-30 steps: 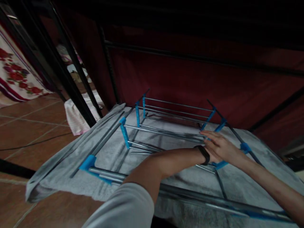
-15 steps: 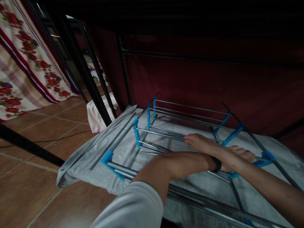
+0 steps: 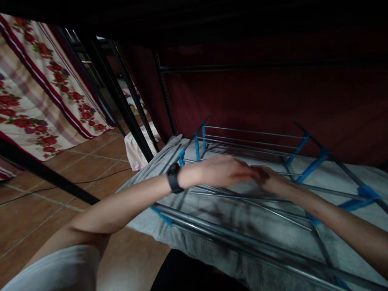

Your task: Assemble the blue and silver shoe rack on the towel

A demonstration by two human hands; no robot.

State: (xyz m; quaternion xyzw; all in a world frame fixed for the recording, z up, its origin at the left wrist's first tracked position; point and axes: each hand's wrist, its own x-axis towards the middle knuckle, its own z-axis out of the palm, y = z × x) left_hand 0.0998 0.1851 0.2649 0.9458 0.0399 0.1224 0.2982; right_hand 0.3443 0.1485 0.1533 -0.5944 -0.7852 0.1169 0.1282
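A drying rack (image 3: 194, 218) of grey metal rods with blue plastic joints (image 3: 368, 194) lies on a grey blanket (image 3: 151, 210). Over the middle of its rods is my left hand (image 3: 220, 171), with a dark watch (image 3: 174, 178) on the wrist. It reaches rightward and is blurred by motion. My right hand (image 3: 268, 178) comes in from the right, and its fingers meet or overlap the left fingertips. Both hands are along one long crossing rod (image 3: 333, 191). Blur and overlap hide whether either grips it. Thinner loose-looking rods (image 3: 285, 218) lie slantwise below.
Black metal posts (image 3: 130, 105) and a dark overhead frame surround the blanket. A dark red cloth (image 3: 257, 97) hangs behind. To the left are a flowered curtain (image 3: 57, 85), a tiled floor (image 3: 100, 161), a cable (image 3: 100, 176) and a striped cloth (image 3: 136, 151).
My left hand has come from the rack's right side to its middle, so my arms are no longer crossed. My right hand has shifted slightly right in view. The view has turned a little left.
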